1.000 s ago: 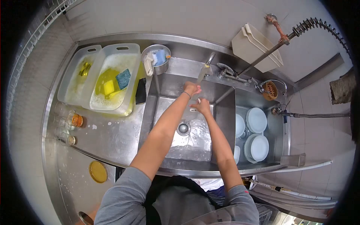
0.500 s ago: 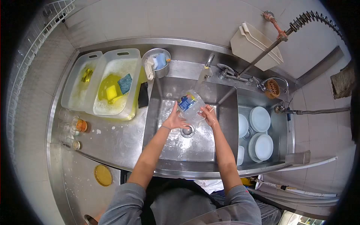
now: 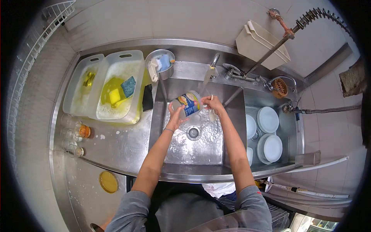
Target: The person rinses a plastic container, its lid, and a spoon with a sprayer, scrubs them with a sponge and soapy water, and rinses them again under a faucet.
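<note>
A clear plastic tub (image 3: 189, 103) with a blue and yellow label is held on its side over the large sink basin (image 3: 185, 154). My left hand (image 3: 176, 116) grips the tub's left end from below, with fingers and thumb spread around it. At its right end, the fingers of my right hand (image 3: 212, 104) are bent against the rim. Water streams from the faucet (image 3: 215, 61) just above my right hand and splashes into the basin. Below the tub, the round drain (image 3: 193, 133) is visible.
Left on the counter stand two plastic bins (image 3: 133, 112) with soapy water and sponges. Behind them is a metal pot (image 3: 166, 73) with cloths. Several glasses (image 3: 73, 135) stand at far left. Stacked white plates (image 3: 273, 148) lie in the right basin (image 3: 290, 154); a spring hose (image 3: 320, 15) hangs above.
The tub has turned so its label faces up more fully and has shifted slightly left. My right hand has moved up toward the water stream, and more water spreads across the basin floor.
</note>
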{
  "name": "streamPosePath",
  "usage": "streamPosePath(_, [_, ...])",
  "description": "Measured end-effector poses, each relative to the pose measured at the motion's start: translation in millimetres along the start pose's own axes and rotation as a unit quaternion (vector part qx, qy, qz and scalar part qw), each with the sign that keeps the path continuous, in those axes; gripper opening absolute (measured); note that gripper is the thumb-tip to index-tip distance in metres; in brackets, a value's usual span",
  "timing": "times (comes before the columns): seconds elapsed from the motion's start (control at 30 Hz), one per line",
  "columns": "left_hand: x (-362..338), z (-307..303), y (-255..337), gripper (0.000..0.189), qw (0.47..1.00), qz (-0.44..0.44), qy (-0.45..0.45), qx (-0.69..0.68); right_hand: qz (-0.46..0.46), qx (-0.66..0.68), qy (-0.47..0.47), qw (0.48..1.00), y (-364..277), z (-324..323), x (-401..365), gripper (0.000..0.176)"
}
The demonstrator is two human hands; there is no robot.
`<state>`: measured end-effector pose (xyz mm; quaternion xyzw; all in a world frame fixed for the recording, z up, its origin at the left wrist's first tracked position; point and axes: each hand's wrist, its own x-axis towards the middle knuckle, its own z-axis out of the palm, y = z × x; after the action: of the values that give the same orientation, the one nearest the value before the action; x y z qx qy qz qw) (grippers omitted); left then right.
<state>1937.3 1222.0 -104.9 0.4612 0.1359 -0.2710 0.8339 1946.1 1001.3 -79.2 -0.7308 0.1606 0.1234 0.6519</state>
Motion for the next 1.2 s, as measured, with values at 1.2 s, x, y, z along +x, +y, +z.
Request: streamPosePath(1.2, [36,-44,-10,0.064,0.930,-0.091,0.028,0.354,-0.251,-0.577,0.128,0.767,56,42,-25,0.007])
